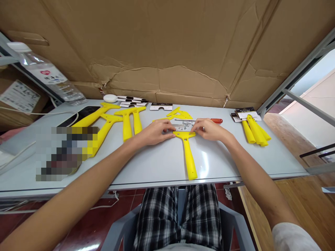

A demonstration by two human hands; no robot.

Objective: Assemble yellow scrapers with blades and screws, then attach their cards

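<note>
Flattened cardboard [157,52] is standing behind a white table [162,164], where a yellow plastic scraper [188,155] is lying with its handle pointing toward the person and its long axis running nearly front to back, leaning slightly right. The left hand [155,132] and right hand [209,129] are flanking its head, both touching a printed card [184,126], though whether they are clamping it cannot be told. A red-handled screwdriver [216,120] is lying just beyond.
</note>
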